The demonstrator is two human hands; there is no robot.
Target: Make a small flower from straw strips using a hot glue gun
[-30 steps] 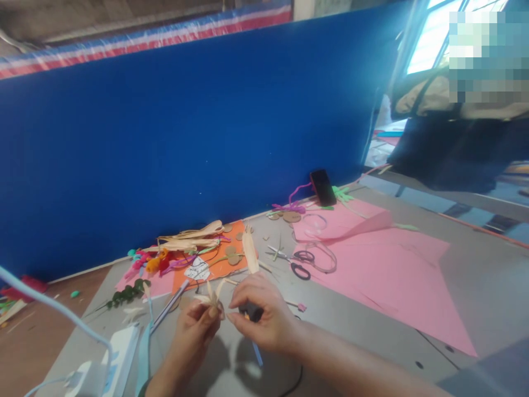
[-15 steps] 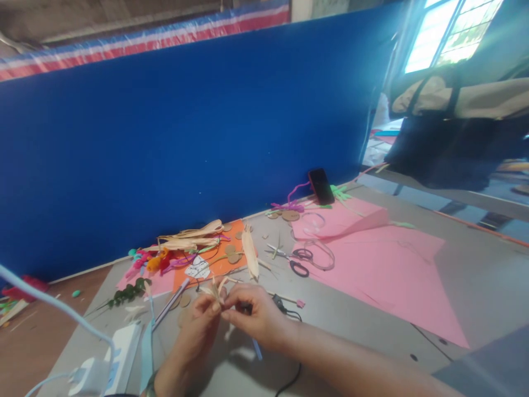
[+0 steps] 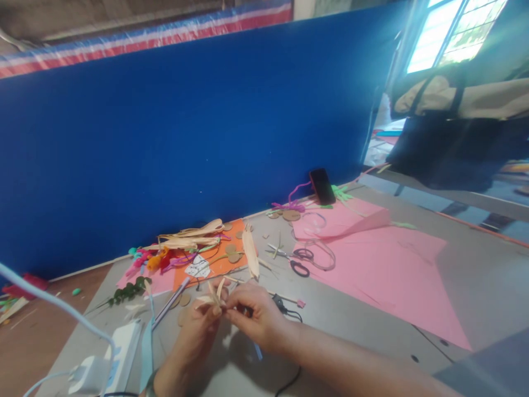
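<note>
My left hand (image 3: 202, 325) is closed in a pinch around a small flower of pale, dried corn-husk strips (image 3: 215, 296), its petals spreading upward. Against the flower's right side, my right hand (image 3: 258, 317) presses thumb and fingertips together; its grip meets the left fingertips. Something dark shows between the right fingers, too hidden to name. A pale blue stick (image 3: 258, 351) pokes out below that hand. Just beyond the hands lies a long dried husk (image 3: 250, 252), with more husks (image 3: 192, 236) on orange paper (image 3: 223, 267).
Black-handled scissors (image 3: 301, 262) rest by pink paper sheets (image 3: 384, 264). A phone (image 3: 322, 186) leans against the blue partition (image 3: 185, 138). At left are a power strip (image 3: 124, 353), a leafy sprig (image 3: 130, 292) and colourful pompom pieces (image 3: 152, 262). A black cable (image 3: 294, 380) runs under my right arm.
The husk petals have spread and show more clearly above my left fingers. Both hands stay in nearly the same place, still pinching.
</note>
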